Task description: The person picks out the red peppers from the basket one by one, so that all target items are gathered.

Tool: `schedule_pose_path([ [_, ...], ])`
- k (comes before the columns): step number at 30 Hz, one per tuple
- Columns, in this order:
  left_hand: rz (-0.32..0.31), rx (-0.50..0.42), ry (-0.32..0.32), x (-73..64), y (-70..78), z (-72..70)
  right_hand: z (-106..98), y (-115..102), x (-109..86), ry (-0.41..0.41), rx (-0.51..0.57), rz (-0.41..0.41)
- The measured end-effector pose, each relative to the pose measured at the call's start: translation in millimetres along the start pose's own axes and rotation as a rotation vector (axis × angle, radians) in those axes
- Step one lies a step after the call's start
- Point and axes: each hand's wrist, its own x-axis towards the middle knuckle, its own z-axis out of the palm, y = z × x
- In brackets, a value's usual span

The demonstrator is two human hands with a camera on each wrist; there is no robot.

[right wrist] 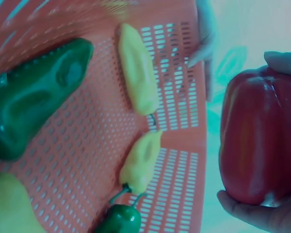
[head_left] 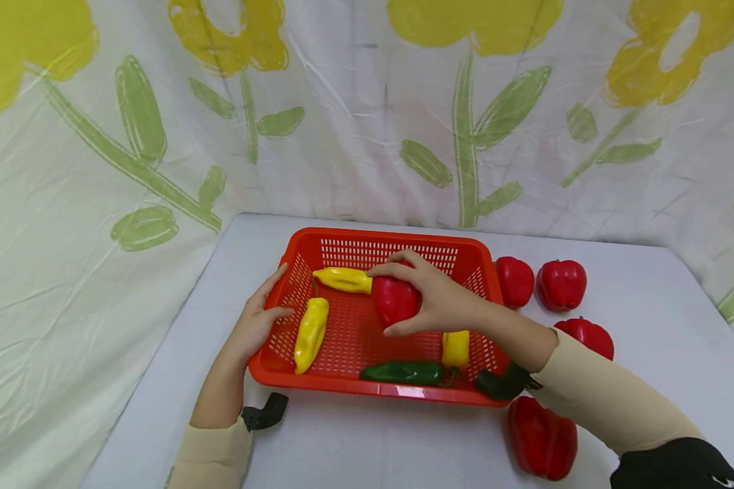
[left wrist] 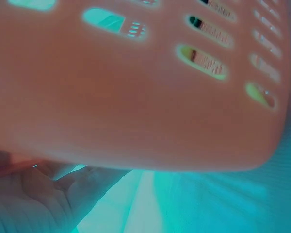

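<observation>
A red bell pepper (head_left: 395, 301) is gripped between the thumb and fingers of my right hand (head_left: 431, 297), above the red plastic basket (head_left: 391, 392). My left hand (head_left: 258, 319) holds the basket's left rim, thumb over the inner side and fingers outside. Inside lie a yellow pepper (head_left: 311, 335) at the left, another yellow pepper (head_left: 345, 280) at the back and a yellow pepper (head_left: 455, 349) at the right. A long green pepper (head_left: 404, 373) lies along the front wall. The right wrist view also shows a second green pepper (right wrist: 120, 221), partly cut off by the frame.
Right of the basket on the white table (head_left: 367, 448) sit several red bell peppers, one (head_left: 561, 285) at the back and one (head_left: 542, 438) near the front. My right forearm passes over the basket's right rim. A flower-patterned cloth (head_left: 355, 156) hangs behind the table.
</observation>
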Motion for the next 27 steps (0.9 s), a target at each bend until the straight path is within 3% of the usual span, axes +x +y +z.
schedule_pose_path([
  [19, -0.009, -0.002, 0.002, -0.3, 0.9, 0.0, -10, -13, -32.5, 0.033, 0.092, -0.04],
  [27, -0.004, -0.012, 0.001, -0.5, 0.2, 0.3, -14, -19, -51.5, 0.015, 0.178, 0.036],
])
